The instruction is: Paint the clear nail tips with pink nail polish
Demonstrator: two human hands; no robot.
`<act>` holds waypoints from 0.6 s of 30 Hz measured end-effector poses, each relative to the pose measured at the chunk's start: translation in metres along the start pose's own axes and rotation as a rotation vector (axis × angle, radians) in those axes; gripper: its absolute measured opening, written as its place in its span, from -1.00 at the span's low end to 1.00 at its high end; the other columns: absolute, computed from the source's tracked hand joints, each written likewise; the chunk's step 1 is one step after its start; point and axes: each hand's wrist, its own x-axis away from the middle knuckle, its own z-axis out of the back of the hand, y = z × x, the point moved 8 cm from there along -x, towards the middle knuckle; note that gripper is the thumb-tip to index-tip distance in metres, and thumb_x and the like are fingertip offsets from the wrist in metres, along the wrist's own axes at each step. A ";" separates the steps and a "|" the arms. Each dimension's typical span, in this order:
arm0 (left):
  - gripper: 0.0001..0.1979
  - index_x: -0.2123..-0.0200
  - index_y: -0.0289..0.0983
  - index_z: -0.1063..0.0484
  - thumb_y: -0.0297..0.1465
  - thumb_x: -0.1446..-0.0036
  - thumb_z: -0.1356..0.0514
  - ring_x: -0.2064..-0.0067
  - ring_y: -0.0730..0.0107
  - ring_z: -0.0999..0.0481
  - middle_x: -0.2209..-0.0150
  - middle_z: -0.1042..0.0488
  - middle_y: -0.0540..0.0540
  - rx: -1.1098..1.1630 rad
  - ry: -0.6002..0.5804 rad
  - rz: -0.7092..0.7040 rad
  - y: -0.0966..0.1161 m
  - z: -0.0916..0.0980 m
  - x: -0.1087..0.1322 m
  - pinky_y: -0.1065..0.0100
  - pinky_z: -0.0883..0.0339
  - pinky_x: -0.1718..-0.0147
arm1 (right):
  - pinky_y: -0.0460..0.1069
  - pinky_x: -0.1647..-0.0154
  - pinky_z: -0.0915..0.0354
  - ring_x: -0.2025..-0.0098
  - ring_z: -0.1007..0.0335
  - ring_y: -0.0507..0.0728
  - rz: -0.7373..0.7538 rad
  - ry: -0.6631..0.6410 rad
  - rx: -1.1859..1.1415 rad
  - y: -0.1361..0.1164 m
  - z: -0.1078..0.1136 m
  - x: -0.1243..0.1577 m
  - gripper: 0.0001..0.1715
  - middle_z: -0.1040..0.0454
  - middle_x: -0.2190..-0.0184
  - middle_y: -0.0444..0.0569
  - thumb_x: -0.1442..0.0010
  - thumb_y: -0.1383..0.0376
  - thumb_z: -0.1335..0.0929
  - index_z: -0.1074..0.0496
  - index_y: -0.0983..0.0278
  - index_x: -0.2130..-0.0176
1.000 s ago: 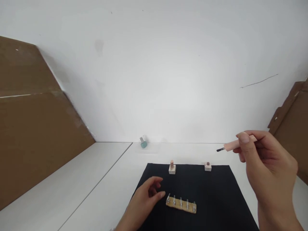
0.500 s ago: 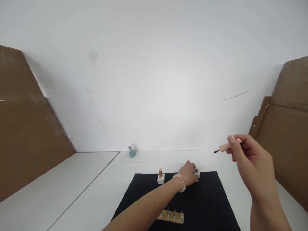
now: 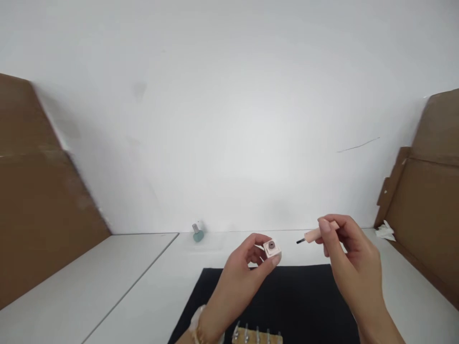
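Observation:
My left hand (image 3: 240,277) holds a small white square nail polish bottle (image 3: 271,248) above the black mat (image 3: 301,301), its open neck tilted toward me. My right hand (image 3: 349,263) pinches the pink cap of the polish brush (image 3: 315,235), with the dark brush tip pointing left, a short way from the bottle's mouth. At the bottom edge a tan strip with several upright nail tips (image 3: 256,334) lies on the mat, just below my left wrist.
A teal polish bottle (image 3: 197,233) stands by the white back wall. Brown cardboard panels (image 3: 43,191) flank the white table on the left and on the right (image 3: 426,191). A crumpled white tissue (image 3: 385,231) lies at the right.
My left hand reached to the far bottle on the mat, took it and lifted it toward the brush. My right hand came down and left with the brush. The view tipped upward.

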 end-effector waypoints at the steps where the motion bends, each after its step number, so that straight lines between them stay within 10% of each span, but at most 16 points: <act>1: -0.75 0.20 -0.15 -0.48 -0.19 -0.08 -0.31 0.32 0.28 -0.44 0.42 -0.44 0.06 0.039 0.014 0.026 -0.003 0.005 0.005 0.30 -0.32 0.28 | -0.06 0.47 -0.37 0.52 -0.44 0.09 0.019 0.022 0.004 -0.002 -0.004 0.006 -0.71 -0.63 0.49 -0.15 -0.39 0.04 -0.34 -0.45 0.15 0.28; 18: -0.83 0.26 -0.10 -0.55 -0.38 -0.01 -0.27 0.25 0.27 -0.48 0.21 -0.54 -0.01 0.087 -0.032 -0.077 -0.003 0.014 0.013 0.32 -0.42 0.22 | -0.05 0.44 -0.40 0.52 -0.56 0.12 0.271 -0.039 0.051 -0.007 -0.042 0.034 -0.69 -0.58 0.53 -0.19 -0.38 -0.02 -0.33 -0.47 0.11 0.27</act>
